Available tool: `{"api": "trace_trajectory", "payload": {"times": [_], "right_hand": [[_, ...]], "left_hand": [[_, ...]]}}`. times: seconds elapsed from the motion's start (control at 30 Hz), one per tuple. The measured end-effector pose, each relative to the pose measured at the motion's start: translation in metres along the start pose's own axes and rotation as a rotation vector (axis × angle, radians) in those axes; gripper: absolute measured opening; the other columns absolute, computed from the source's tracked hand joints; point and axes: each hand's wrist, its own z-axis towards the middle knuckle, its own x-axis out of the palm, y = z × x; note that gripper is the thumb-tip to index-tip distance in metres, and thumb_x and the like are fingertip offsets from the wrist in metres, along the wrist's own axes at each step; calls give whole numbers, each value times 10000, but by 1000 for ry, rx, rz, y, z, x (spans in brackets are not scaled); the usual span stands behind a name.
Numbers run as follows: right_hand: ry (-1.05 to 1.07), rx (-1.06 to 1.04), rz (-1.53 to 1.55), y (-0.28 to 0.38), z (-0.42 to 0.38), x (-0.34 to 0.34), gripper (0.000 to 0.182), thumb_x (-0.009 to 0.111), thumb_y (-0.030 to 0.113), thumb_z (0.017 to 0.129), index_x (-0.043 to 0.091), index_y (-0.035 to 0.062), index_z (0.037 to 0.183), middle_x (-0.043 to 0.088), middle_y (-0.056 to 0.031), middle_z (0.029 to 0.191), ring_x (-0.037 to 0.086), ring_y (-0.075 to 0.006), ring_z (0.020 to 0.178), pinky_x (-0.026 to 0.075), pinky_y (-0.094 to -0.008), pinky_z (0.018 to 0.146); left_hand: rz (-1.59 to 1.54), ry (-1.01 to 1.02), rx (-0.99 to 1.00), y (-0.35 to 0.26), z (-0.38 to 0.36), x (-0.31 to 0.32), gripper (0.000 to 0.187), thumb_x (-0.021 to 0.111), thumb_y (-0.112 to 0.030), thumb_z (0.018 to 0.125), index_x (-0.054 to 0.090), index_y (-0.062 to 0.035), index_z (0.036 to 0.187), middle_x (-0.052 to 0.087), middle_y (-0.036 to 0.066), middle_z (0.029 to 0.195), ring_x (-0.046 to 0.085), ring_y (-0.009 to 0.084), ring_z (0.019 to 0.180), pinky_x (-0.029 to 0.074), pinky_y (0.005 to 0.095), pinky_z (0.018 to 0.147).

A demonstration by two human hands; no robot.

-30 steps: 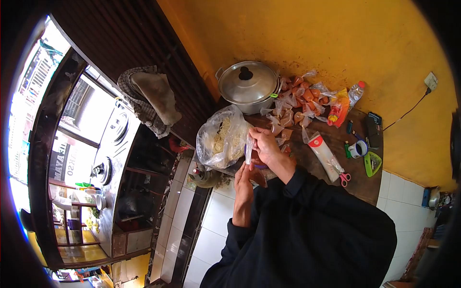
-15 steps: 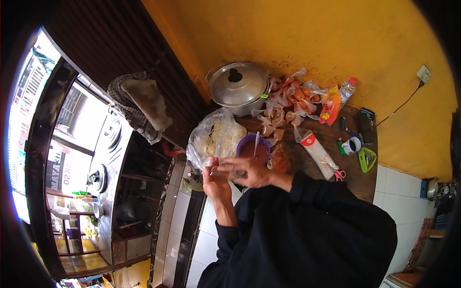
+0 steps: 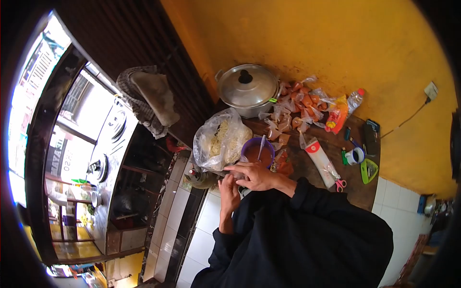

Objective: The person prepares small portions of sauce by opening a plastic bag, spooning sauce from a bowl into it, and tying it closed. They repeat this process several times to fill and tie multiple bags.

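My left hand (image 3: 229, 193) is raised near the table's front edge, its fingers bent and closed. Just to its right, my right hand (image 3: 259, 176) reaches across, with fingers pointing left and thumb below. Between the two hands is something small and see-through, too blurred to name. Behind them lies a clear plastic bag of noodles (image 3: 222, 140). A purple bowl of brownish-orange sauce (image 3: 272, 154) stands just beyond my right hand, a spoon (image 3: 261, 146) leaning in it.
A lidded metal pot (image 3: 240, 91) stands at the back. Several small bags of orange-brown sauce (image 3: 305, 101) lie beside it. A white-and-red plastic packet (image 3: 321, 161), pink scissors (image 3: 340, 185), a tape roll (image 3: 355, 156) and a green tray (image 3: 369, 171) are at right.
My hands have come down and slightly right; the right hand no longer lies across the left palm. My left fingers have bent in. The whole view has shifted a little.
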Motion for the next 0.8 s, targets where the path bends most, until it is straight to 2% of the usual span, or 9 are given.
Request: {"api": "trace_trajectory", "payload": {"times": [0.1,0.27,0.37,0.5,0.57,0.63,0.7,0.77,0.8], "right_hand": [[332,347,-120,-10,-12,-9,142,523,199,790,532,58,806,574,-156,672,560,-353,681,409,-436,578],[647,202,-294,-16,-1,-34,211,498,224,802,514,39,704,551,-135,668,546,-334,669,396,-421,564],[724,87,-318,-23,13,-48,133,512,167,793,541,40,768,522,-103,838,533,-298,759,412,-368,601],[539,19,-196,-29,32,-49,171,568,180,761,552,23,692,508,-62,796,530,-238,696,418,-310,605],[513,-31,-131,-39,43,-44,214,577,206,757,555,5,686,515,-91,834,530,-254,678,409,-336,570],[427,94,66,-60,44,-29,236,570,210,773,544,4,661,512,-93,735,507,-243,599,391,-334,531],[366,276,190,-76,18,10,239,541,213,801,528,22,658,495,-112,615,503,-242,543,382,-353,509],[53,-296,-663,-69,1,50,238,504,218,826,512,36,673,486,-150,558,523,-306,538,387,-394,508],[66,-312,-650,-61,1,62,238,504,218,826,512,36,673,486,-150,558,523,-306,538,387,-394,508]], "left_hand": [[211,70,-49,-39,1,-12,120,451,-113,824,529,-51,891,521,74,941,476,281,960,134,588,949],[417,-178,155,-54,-4,-21,85,550,-141,737,633,-135,723,506,36,921,471,226,918,199,540,943],[390,-32,186,-53,-4,-29,62,569,-117,652,616,-116,692,479,65,718,493,242,727,378,406,658],[330,-40,178,-60,1,-31,57,580,-100,718,613,-54,725,534,101,685,526,275,680,414,332,585],[-99,45,-119,-80,8,-47,87,578,-117,767,620,-42,780,578,101,703,553,219,646,420,293,579],[-623,35,-234,-68,16,-52,183,579,-179,823,610,-1,852,593,22,726,499,55,660,392,212,566],[-958,-103,-250,-51,19,-49,203,582,-179,823,606,11,891,593,13,749,496,49,666,388,196,571],[-993,-273,-224,-34,23,-51,199,592,-169,814,611,15,887,600,20,745,509,54,666,403,200,575],[-1025,-423,-200,-28,22,-53,195,602,-159,804,616,19,883,607,27,740,522,60,665,418,204,579]]}}
